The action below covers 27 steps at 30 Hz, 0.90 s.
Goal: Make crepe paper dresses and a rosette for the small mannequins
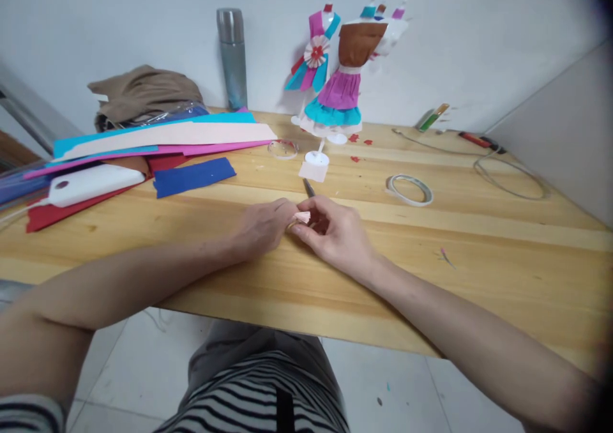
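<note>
My left hand and my right hand meet low over the table, near its front edge. Between their closed fingertips is a small piece of folded pale pink paper, and both hands pinch it. A thin yellowish edge shows under the paper; I cannot make out what it is. Just beyond my right fingers a dark grey pointed tool sticks out, its other end hidden by the hand. Past its tip, a flat pale pink paper square lies against the white round base of a dress stand.
Mini dress forms in coloured crepe paper stand at the back beside a flask. Crepe sheets, a white glue gun and a blue strip lie left. Rightward are a tape roll, wire and a red-handled tool.
</note>
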Available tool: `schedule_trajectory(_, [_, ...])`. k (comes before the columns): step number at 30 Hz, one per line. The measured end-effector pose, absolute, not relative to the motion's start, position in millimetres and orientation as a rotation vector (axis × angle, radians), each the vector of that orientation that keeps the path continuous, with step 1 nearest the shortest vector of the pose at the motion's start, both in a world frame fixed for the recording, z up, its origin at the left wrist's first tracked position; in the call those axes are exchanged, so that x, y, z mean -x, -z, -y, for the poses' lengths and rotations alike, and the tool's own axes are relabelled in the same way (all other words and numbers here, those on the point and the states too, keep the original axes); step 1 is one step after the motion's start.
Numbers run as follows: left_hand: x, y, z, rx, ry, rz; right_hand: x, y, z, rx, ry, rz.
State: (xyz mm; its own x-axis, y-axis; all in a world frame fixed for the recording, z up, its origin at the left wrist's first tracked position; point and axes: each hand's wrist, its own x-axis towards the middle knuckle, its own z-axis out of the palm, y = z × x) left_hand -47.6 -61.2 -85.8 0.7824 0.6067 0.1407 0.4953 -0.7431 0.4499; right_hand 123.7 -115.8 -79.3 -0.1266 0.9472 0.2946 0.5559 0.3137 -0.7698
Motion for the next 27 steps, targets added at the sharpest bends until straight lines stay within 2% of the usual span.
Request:
schedule_trajectory(5, [48.0, 86.8, 64.2, -2.604, -0.43, -0.894, -127.0, 87.9, 117.3, 1.307, -0.506, 1.771])
schedule_trajectory(9, [47.5, 90.6, 61.6, -2.662, -0.392, -0.928, -128.4, 88.2, 118.4, 1.298, -0.533, 1.766])
schedule_trajectory(11, [47.2, 91.1, 60.6, -2.662, -0.402, -0.91, -129.4, 88.9, 117.9, 1.298, -0.655, 1.716])
schedule_trajectory(16, [47.9, 87.3, 61.3, -2.647, -0.448, -0.812, -133.7, 89.1, 113.3, 1.216, -1.298, 1.355])
schedule_trajectory(18, [48.7, 87.0, 60.9, -2.631, -0.465, -0.789, -135.1, 88.2, 113.0, 1.202, -1.383, 1.288])
schedule_trajectory(27, [56.2, 92.9, 52.7, -2.371, -0.684, -0.674, -141.7, 90.5, 124.2, 1.257, -0.81, 1.59])
